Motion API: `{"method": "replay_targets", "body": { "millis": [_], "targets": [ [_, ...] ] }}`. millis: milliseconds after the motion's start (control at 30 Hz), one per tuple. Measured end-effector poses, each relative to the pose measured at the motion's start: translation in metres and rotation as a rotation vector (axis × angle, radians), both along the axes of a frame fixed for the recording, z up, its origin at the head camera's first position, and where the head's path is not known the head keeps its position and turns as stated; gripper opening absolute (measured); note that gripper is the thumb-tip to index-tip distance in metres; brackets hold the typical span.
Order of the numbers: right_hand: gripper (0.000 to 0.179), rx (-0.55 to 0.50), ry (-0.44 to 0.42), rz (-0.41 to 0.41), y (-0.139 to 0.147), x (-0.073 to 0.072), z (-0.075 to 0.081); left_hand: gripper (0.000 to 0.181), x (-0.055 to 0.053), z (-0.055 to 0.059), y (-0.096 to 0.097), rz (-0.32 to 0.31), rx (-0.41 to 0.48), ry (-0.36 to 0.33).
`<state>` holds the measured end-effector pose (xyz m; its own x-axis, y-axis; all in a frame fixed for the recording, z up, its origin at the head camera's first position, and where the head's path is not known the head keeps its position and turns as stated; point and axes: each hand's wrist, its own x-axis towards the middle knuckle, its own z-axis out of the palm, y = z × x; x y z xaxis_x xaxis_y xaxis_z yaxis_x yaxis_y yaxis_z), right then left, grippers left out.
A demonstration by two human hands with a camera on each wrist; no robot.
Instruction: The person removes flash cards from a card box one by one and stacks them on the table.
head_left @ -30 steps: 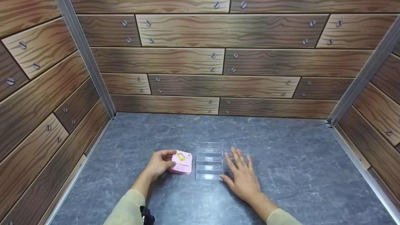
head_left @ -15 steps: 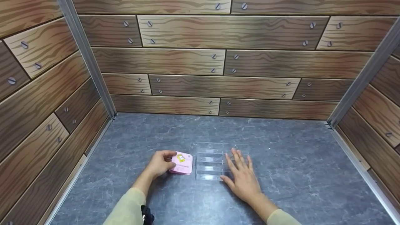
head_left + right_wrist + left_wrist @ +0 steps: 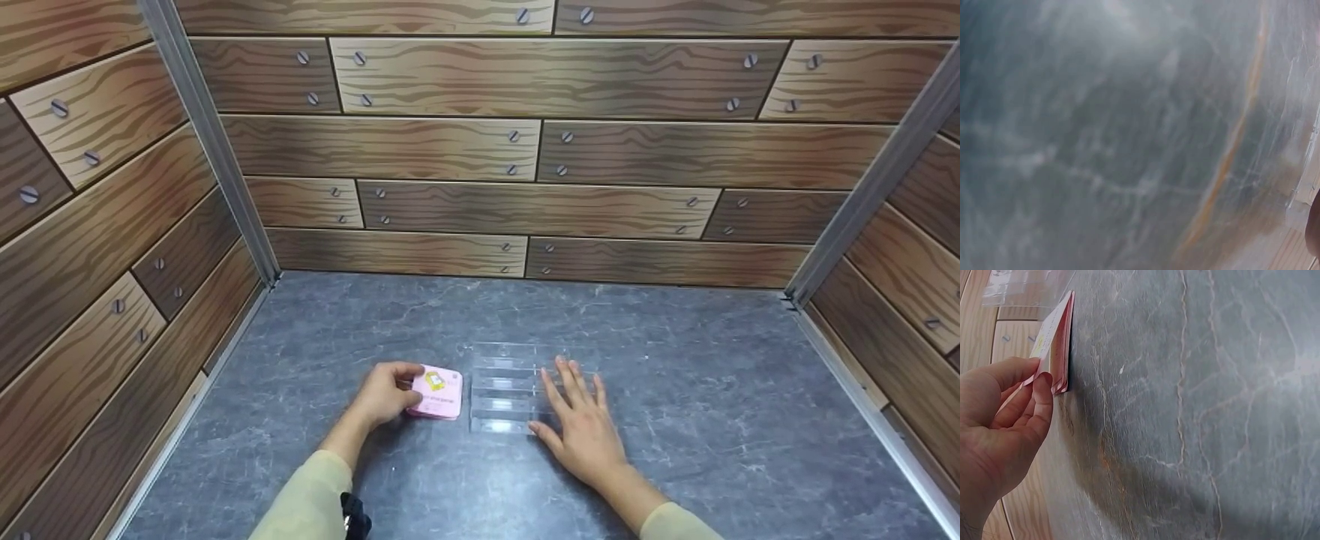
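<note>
A stack of pink rounded-corner cards (image 3: 441, 401) lies left of the middle, its top card printed with a yellow picture. My left hand (image 3: 382, 394) pinches the top card at its left edge between thumb and fingers. In the left wrist view, that card (image 3: 1049, 333) slants up off the cards below (image 3: 1062, 365), held by the left hand (image 3: 1010, 402). Just right of the stack lies a clear plastic tray (image 3: 502, 393) with several long compartments. My right hand (image 3: 585, 427) rests palm down with spread fingers over the tray's right side. In the right wrist view, only a fingertip (image 3: 1313, 230) shows.
The grey marbled tabletop (image 3: 720, 390) spreads around both hands. Wood-patterned panels (image 3: 435, 202) stand at the back and both sides, with metal posts (image 3: 247, 217) at the corners. A black strap (image 3: 354, 517) sits at the left sleeve.
</note>
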<state>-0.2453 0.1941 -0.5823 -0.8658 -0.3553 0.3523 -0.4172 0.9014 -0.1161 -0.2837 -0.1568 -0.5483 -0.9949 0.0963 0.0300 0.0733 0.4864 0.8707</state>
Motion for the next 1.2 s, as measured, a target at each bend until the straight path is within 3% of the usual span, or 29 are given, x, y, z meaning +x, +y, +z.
{"method": "replay_targets", "body": {
  "millis": [400,767,1033,1200],
  "targets": [
    [0.086,-0.008,-0.007,0.013,-0.001,-0.003,0.0,0.043,0.002,-0.002,-0.001,0.008,0.028,-0.01],
    [0.086,-0.007,-0.05,-0.011,0.002,-0.013,0.005,0.044,0.001,0.004,0.0,0.0,0.023,0.037],
    [0.083,-0.083,-0.041,-0.01,0.001,-0.012,0.012,0.055,0.006,0.023,0.013,0.012,-0.162,0.186],
    [0.083,-0.108,-0.016,-0.007,0.002,-0.009,0.02,0.064,0.014,0.034,0.023,0.036,-0.338,0.294]
  ]
}}
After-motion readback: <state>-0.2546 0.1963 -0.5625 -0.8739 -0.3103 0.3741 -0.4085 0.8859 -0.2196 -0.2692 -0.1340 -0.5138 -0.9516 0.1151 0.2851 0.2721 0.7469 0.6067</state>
